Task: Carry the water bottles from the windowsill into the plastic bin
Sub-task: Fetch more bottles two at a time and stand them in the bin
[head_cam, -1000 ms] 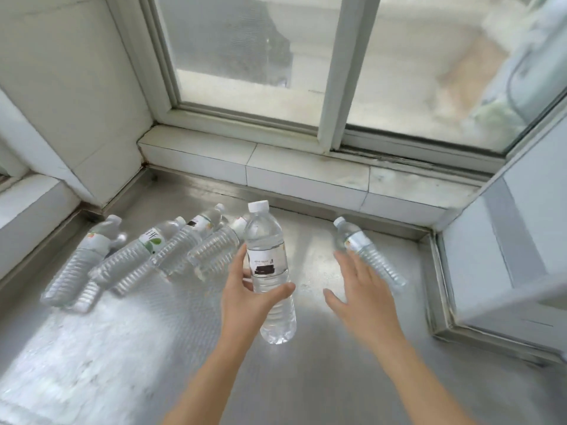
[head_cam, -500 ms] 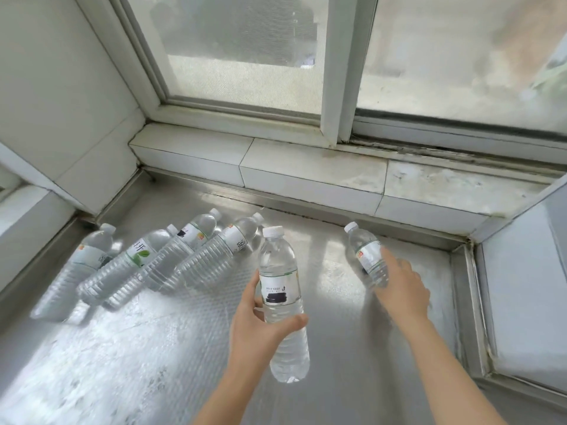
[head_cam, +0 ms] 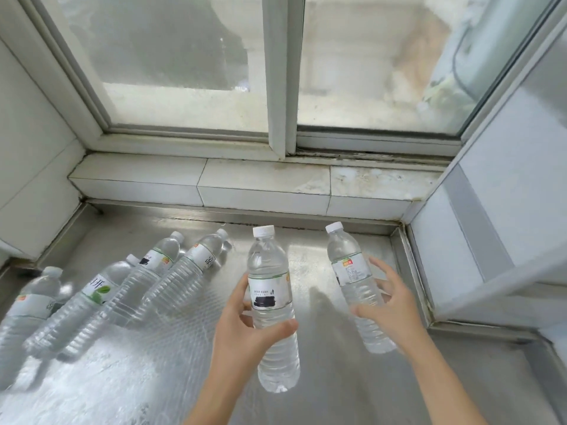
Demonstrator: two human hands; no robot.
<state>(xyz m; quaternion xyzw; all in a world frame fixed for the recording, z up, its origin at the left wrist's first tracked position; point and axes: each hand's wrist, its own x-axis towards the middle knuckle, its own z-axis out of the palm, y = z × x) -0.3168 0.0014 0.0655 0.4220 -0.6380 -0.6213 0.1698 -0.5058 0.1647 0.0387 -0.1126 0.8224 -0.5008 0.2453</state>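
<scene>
Head view: the left hand (head_cam: 245,326) is wrapped around a clear water bottle (head_cam: 273,305), thumb across the front below its white label, fingers behind; the bottle is upright, white cap at the top, lifted clear of the metal windowsill (head_cam: 322,271). The right hand (head_cam: 389,305) grips a second bottle (head_cam: 352,280) from its right side, fingers curled behind it and thumb across the front lower body; this bottle tilts slightly, cap leaning up and left, and it too is off the surface. Four more bottles (head_cam: 122,289) lie on their sides on the left part of the windowsill, packed side by side with caps pointing up and right toward the tiled ledge (head_cam: 264,185). Above the ledge stands the window frame (head_cam: 280,87) with hazy glass. The plastic bin is out of sight.
</scene>
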